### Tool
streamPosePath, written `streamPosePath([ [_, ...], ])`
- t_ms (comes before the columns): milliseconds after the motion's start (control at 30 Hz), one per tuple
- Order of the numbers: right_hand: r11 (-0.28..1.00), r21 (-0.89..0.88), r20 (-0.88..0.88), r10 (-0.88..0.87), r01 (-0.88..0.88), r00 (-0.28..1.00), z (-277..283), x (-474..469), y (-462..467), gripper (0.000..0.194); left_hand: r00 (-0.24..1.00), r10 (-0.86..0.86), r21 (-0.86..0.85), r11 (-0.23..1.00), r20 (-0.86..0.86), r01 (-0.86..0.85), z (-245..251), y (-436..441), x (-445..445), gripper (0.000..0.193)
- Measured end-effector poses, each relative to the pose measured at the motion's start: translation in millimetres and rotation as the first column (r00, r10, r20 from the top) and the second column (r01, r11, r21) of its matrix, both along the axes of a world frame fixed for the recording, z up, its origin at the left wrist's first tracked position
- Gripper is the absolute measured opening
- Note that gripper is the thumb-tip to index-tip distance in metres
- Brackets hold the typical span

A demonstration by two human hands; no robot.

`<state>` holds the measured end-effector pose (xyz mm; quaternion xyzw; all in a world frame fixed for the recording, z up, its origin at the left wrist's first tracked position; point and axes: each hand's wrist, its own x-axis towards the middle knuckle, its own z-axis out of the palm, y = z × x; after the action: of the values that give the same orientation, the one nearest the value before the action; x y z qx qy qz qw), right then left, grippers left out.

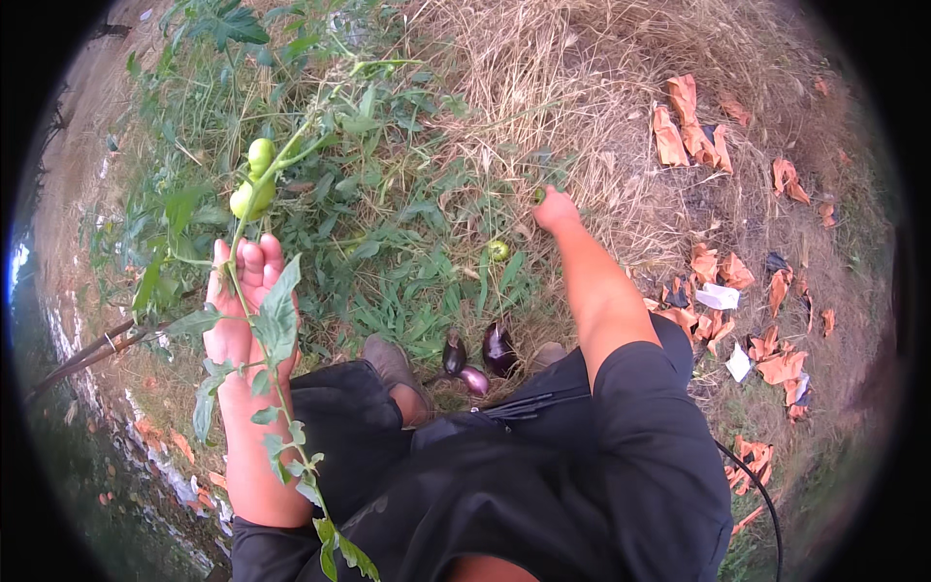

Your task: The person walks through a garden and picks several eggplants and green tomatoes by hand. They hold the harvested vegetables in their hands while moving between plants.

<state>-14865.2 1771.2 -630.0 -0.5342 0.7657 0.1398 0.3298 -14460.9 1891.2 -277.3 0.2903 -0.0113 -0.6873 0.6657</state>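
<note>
My left hand (251, 291) is raised, palm up, with a tomato stem (234, 269) running across it between thumb and fingers. Two joined-looking green tomatoes (253, 195) hang from this stem just above the fingertips. Its leafy lower end trails along my forearm towards my chest. My right hand (558, 209) reaches down to the dry grass, fingers curled at a small green round thing (539, 195), probably a tomato, mostly hidden by the hand. Another green tomato (498, 250) lies low among the leaves, left of and nearer to me than that hand.
Two dark eggplants (499, 351) and a smaller purple eggplant (474, 380) lie between my shoes (389, 360). Torn orange paper-like scraps (669, 137) litter the right side. Brown rods (94, 351) jut in from the left. A black cable (764, 502) curves at lower right.
</note>
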Motion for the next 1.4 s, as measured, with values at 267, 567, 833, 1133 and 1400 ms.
streamPosePath([
  [267,0.996,-0.074,0.093,-0.044,0.051,0.995,-62.1,-32.7,-11.7,0.055,0.996,0.091,0.092,0.992,-0.023,-0.088,12.0,-3.3,3.8,0.031],
  [567,0.593,-0.030,-0.064,0.802,-0.804,0.594,-139.5,-58.8,-30.4,0.041,0.995,0.057,0.044,0.998,-0.078,-0.053,9.2,0.8,13.9,0.034],
  [833,0.814,0.115,-0.120,0.580,-0.569,0.806,-182.3,-59.3,-25.1,0.045,0.995,0.097,0.177,0.979,0.018,-0.099,7.2,4.3,-18.0,0.028],
  [1133,0.998,0.010,-0.029,-0.056,0.057,0.998,-14.9,-9.6,-2.6,0.065,0.981,0.073,0.419,0.896,0.181,-0.144,4.6,2.5,-42.3,0.024],
  [1400,0.968,-0.179,0.057,-0.165,0.173,0.985,4.7,-23.1,1.3,0.057,0.972,0.225,0.288,0.929,0.063,-0.234,-32.5,3.0,-66.9,0.018],
])
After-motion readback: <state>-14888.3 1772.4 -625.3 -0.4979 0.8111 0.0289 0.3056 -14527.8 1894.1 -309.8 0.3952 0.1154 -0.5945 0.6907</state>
